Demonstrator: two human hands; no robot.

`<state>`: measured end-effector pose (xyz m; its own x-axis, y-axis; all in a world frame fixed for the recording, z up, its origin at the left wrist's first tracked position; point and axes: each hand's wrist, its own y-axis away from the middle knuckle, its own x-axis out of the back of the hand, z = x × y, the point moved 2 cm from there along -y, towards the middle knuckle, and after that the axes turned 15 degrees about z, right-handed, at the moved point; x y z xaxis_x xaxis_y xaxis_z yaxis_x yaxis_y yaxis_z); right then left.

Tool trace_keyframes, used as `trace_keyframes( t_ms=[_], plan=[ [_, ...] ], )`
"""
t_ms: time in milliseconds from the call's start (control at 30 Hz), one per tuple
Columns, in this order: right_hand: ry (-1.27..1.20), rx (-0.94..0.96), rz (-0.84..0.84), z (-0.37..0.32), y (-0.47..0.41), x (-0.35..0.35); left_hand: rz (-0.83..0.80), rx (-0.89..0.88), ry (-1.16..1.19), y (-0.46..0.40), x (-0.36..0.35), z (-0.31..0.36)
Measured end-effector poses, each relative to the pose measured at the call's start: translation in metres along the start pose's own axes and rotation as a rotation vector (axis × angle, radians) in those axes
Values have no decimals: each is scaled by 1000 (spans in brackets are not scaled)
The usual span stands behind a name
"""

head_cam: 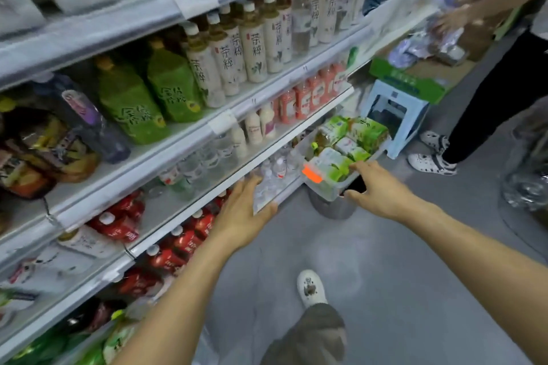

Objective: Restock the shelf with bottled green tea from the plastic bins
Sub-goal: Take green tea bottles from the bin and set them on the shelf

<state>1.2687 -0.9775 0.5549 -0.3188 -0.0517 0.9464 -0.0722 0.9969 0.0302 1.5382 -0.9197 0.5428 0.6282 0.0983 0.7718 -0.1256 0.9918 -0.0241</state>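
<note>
A clear plastic bin [326,190] with an orange tag sits on a grey stool beside the shelves, holding several bottles of green tea [344,148] lying on their sides. My right hand [376,184] reaches over the bin's near corner, fingers spread, fingertips at a green-labelled bottle and thumb at the rim. My left hand [246,213] is stretched out flat, fingers straight, near the front edge of a shelf [267,157] at the bin's left side. On the upper shelf stand large green tea bottles [172,89] and a row of white-capped tea bottles [255,44].
A second person [486,92] stands at the right, handling a wrapped pack over a cardboard box. A pale blue plastic stool [394,115] stands behind the bin. Lower shelves hold red bottles [181,243] and water bottles. My white shoe [311,287] is on the grey floor.
</note>
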Motion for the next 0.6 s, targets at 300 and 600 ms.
trace_keyframes(
  t_ms=[300, 600],
  plan=[
    [42, -44, -230, 101, -197, -32, -121, 327, 162, -186, -120, 30],
    [115, -78, -351, 197, -333, -70, -163, 684, 405, -282, -238, 54]
  ],
)
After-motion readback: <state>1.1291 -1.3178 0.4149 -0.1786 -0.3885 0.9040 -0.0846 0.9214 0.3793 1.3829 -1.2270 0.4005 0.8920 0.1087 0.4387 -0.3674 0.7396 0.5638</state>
